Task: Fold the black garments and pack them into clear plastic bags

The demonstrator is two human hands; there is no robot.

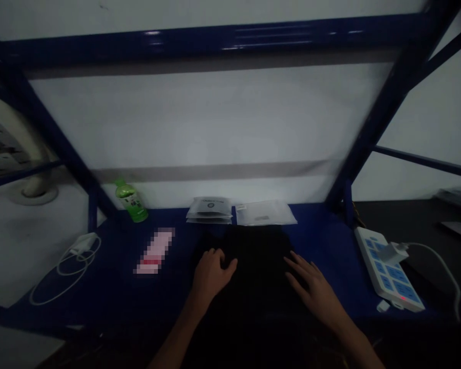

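A dark black cloth [257, 256], seemingly a folded garment, lies on the blue tabletop in front of me. Its folds and lower edge are lost in the dark. My left hand [211, 270] rests on its left side, thumb held apart and the other fingers slightly bent, the tips hard to make out. On the right side of the cloth lies my right hand [309, 283], palm down, fingers stretched and spread. Just beyond the cloth are a stack of printed plastic bags [210, 209] and a frosted clear bag [267, 212], touched by neither hand.
A green bottle [132, 201] stands at the back left, with a blurred pink item [155, 251] nearer me. Farther left lies a white charger with cable [83, 243]. On the right, a power strip [390, 271] holds a plugged-in adapter. Blue metal frame bars [215, 42] surround the table [315, 230].
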